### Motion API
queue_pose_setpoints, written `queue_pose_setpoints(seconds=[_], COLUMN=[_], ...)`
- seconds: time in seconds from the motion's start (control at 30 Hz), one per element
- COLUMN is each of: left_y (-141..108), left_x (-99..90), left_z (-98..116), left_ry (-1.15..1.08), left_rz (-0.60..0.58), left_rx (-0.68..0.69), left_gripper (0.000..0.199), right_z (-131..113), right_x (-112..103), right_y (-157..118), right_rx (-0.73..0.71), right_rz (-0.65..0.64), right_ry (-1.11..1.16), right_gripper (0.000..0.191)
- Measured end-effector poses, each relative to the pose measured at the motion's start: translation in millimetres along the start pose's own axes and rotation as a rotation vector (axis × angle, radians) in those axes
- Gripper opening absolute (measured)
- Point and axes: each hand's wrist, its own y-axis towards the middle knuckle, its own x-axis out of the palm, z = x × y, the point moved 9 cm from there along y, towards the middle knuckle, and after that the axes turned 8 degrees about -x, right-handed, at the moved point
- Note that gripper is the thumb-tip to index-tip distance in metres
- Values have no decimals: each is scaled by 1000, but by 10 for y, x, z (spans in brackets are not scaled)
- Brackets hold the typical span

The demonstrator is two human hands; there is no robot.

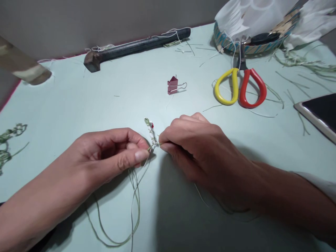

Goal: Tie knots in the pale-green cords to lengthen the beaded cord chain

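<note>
Between my hands lies a short knotted cord band [151, 133] in white and green, with a green loop at its far end and a red spot near that loop. My left hand [118, 150] pinches green cord between thumb and forefinger at the band's near end. On the other side, my right hand [194, 147] is closed, thumb against forefinger, on a cord end from the same knot. Loose green and white cords [137, 206] hang from under my left hand and curve across the table. My right hand's lower fingers are in shadow.
Scissors [240, 85] with yellow and red handles lie by a basket [219, 38] holding white material. Nearby are a maroon binder clip [172, 85], a hammer-like dark bar [139, 47], a phone-like device [320, 112], cord scraps [301, 63], a knotted piece [12, 134] and a wooden post [31, 70].
</note>
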Motion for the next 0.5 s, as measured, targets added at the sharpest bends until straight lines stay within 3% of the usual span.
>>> queue_pose_setpoints(seconds=[0.1, 0.37, 0.5], left_y=[1, -14, -60], left_x=[86, 26, 44], left_z=[-16, 42, -46], left_ry=[10, 86, 40], left_rz=[-102, -30, -5], left_rx=[8, 73, -68], left_gripper=[32, 40, 43], right_z=[-1, 4, 3], right_x=[7, 27, 60], right_y=[4, 7, 18], right_rx=[0, 6, 32], right_rz=[0, -35, -94], right_ry=[2, 4, -15], right_gripper=[27, 27, 26])
